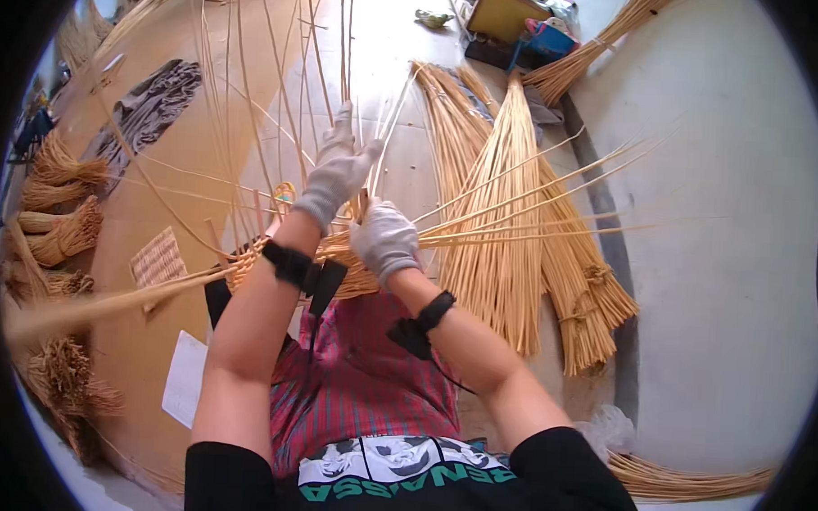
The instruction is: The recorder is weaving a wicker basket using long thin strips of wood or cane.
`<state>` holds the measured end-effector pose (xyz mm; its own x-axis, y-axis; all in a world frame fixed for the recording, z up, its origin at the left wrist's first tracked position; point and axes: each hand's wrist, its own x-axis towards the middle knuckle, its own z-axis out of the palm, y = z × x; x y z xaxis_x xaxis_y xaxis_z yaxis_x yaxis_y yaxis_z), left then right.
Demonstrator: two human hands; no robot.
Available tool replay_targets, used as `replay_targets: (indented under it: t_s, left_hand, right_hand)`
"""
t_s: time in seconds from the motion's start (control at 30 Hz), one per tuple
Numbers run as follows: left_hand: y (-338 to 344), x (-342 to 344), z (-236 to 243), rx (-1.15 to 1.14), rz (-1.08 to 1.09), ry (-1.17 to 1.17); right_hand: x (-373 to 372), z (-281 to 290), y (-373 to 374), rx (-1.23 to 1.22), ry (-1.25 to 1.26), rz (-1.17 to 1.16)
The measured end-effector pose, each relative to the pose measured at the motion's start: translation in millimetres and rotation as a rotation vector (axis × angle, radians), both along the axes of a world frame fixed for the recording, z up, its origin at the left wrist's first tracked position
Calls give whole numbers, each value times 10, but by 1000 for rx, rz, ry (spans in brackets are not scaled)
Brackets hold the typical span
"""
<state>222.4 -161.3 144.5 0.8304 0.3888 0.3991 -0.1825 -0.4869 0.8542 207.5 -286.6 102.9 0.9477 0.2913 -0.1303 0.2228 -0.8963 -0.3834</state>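
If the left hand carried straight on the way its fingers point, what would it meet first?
Probably the upright cane strands that the left hand already grips; its fingers point up along them. Beyond those lies bare floor, though depth is unclear.

The gloved hands (361,204) hide the basket (337,262) middle.

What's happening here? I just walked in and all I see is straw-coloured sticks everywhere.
A person in white gloves is weaving a basket from thin cane strips on their lap. The left hand grips the upright strips that fan up from the woven base, and the right hand presses at the rim, where long strands run out to the right. Tied bundles of cane lie on the floor beside them, and a small woven mat lies to the left.
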Motion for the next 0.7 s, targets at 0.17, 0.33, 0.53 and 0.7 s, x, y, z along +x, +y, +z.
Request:
replay_targets:
  t_s: [0.17,0.33,0.53,0.7]
  left_hand:
    - [55,-294,19,132,-201,-25]
    - [133,-1037,-472,-624,14,455]
    - [345,-962,-637,-528,-392,797]
    - [353,-1019,-690,-396,-359,749]
  right_hand:
    - [171,-186,52,83,-15,-66]
    - [69,0,-197,195,-249,190]
    - [89,588,-987,41,-350,546]
    - [299,663,-1011,-312,-440,706]
